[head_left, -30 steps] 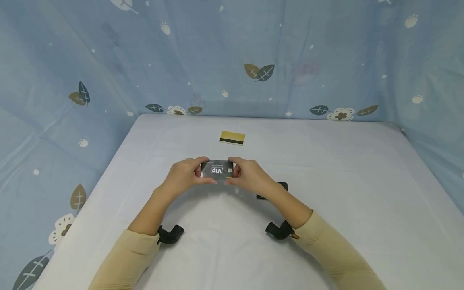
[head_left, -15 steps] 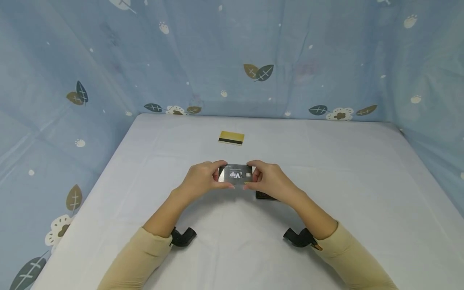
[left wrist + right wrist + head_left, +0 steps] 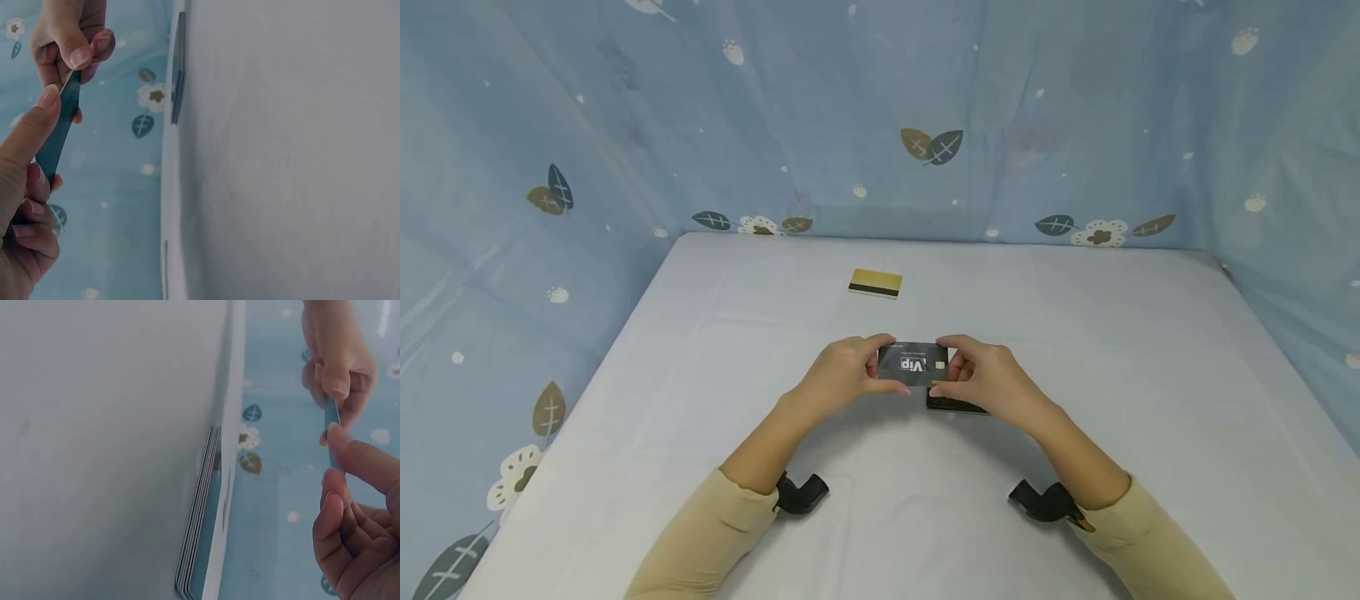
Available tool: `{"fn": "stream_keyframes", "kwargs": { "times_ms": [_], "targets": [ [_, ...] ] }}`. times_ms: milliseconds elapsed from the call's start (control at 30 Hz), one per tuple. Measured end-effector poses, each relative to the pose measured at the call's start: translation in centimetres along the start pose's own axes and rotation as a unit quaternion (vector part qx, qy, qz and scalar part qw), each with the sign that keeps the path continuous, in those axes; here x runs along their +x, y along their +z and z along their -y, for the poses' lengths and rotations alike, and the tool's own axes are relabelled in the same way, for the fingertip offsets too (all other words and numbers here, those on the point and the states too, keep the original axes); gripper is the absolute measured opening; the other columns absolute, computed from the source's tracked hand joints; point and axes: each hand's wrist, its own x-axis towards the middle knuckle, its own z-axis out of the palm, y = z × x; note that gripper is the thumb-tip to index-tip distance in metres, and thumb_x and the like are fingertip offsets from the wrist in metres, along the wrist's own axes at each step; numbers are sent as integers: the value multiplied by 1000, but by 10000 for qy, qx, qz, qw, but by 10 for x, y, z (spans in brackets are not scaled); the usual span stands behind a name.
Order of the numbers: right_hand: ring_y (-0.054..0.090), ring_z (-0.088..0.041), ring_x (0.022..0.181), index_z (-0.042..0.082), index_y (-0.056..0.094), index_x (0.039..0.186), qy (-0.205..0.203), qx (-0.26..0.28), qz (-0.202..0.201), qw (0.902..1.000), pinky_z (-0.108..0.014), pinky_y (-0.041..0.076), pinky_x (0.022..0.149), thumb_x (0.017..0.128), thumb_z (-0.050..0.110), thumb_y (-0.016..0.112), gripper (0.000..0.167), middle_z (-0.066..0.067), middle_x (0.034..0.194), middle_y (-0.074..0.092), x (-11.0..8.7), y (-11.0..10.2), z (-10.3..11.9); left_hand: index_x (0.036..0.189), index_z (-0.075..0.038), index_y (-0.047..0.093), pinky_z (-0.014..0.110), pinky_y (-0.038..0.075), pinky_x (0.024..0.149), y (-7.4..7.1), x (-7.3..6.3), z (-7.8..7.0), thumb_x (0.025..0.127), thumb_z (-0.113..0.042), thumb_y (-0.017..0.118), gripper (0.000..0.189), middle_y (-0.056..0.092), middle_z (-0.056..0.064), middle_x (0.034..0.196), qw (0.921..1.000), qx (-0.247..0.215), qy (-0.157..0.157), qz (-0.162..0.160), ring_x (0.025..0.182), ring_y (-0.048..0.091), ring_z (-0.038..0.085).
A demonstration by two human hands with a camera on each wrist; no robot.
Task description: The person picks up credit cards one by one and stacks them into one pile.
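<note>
Both hands hold a dark grey VIP card [image 3: 913, 364] above the table, its lettering upside down from here. By its left short edge the left hand [image 3: 842, 377] pinches it between thumb and fingers. The right hand [image 3: 996, 382] grips the opposite end the same way, beside a small gold chip. In the left wrist view the card [image 3: 61, 128] is seen nearly edge-on. Just below the right hand, a stack of black cards [image 3: 953, 404] lies on the table, partly covered; the right wrist view shows several layers in this stack [image 3: 199, 519].
Farther back on the white-covered table [image 3: 1075, 333] lies a yellow card [image 3: 876, 283] with a dark stripe. A blue patterned curtain [image 3: 820, 108] stands behind the table and along its sides. Black curved devices [image 3: 803, 495] are worn at the wrists.
Both hands have moved right and slightly nearer the person, carrying the VIP card toward the black stack. The yellow card stays in place on the table.
</note>
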Motion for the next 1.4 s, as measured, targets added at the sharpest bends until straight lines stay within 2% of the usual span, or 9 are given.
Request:
{"fn": "stream_keyframes", "kwargs": {
  "times_ms": [333,567,700,867,1067,1400],
  "targets": [
    [52,-12,61,1,54,127,227,-61,-3,9997,-24,44,53,74,16,81,61,0,77,58,-11,-10,-8,116,-2,62,20,38,57,9,9,-11,66,-38,83,65,49,-5,64,9995,-235,-20,190,58,40,7],
    [52,-12,61,1,55,126,280,-105,-92,9995,-24,44,53,74,15,81,60,0,76,59,-17,-14,-17,120,-4,59,20,38,59,17,14,-16,70,-42,80,66,49,-5,67,9979,-369,-200,496,61,42,8],
    [52,-12,61,1,55,126,310,-145,-185,9992,-24,44,53,73,15,81,60,0,76,58,-22,-16,-23,124,-3,57,20,38,60,21,16,-19,73,-40,78,66,50,-5,68,9963,-519,-141,677,63,43,8],
    [52,-13,62,0,55,125,388,-169,-161,9990,-23,44,53,73,13,81,60,-1,76,58,-27,-19,-29,129,-1,52,20,39,62,26,16,-20,77,-36,76,67,52,-8,69,9913,-858,-82,990,67,43,7],
    [54,-13,62,-1,54,125,481,-169,-51,9987,-23,45,54,73,13,81,60,0,76,59,-28,-23,-36,131,-2,50,21,41,67,38,19,-15,76,-35,78,70,52,-10,70,9860,-1185,-125,1162,67,45,5],
    [52,-11,60,-4,54,121,621,-131,256,9977,-23,44,53,70,16,84,63,0,74,59,-27,-21,-45,133,-2,49,20,40,66,51,18,-13,77,-37,77,72,53,-10,73,9779,-1240,-402,1633,68,46,5]
  ]
}}
